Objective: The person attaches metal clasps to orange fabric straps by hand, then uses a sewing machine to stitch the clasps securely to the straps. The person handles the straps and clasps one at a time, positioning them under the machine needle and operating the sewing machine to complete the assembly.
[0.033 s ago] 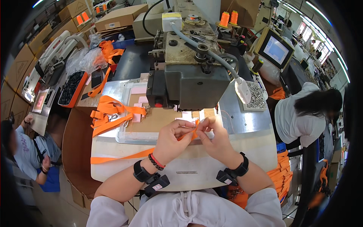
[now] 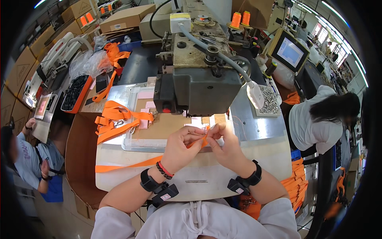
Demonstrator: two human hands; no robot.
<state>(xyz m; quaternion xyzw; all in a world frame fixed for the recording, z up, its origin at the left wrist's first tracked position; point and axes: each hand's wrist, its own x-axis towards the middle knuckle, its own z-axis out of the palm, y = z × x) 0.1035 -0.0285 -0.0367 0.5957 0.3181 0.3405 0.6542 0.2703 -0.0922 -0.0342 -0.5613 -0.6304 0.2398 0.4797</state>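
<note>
Below the sewing machine head (image 2: 209,91), my left hand (image 2: 181,146) pinches an orange webbing strap (image 2: 131,165). Its tail runs leftward across the pale table edge. My right hand (image 2: 227,146) meets the left one, thumb and fingers closed on the strap's end. A small shiny bit shows at the fingertips, too small to name. Behind the hands lies a tan sewing template (image 2: 159,129) with pink pads in a clear frame. Left of it sits a pile of folded orange straps (image 2: 113,119) with metal hooks.
A tray of metal hooks (image 2: 267,101) stands at the right, under a hanging white plug (image 2: 255,95). An orange bin (image 2: 75,95) of black parts and an open carton (image 2: 81,151) are at the left. Co-workers sit on both sides. A screen (image 2: 289,51) stands back right.
My fingers shift slightly on the strap, and less orange shows above the fingertips. The co-worker's lower hand at the left has moved a little upward.
</note>
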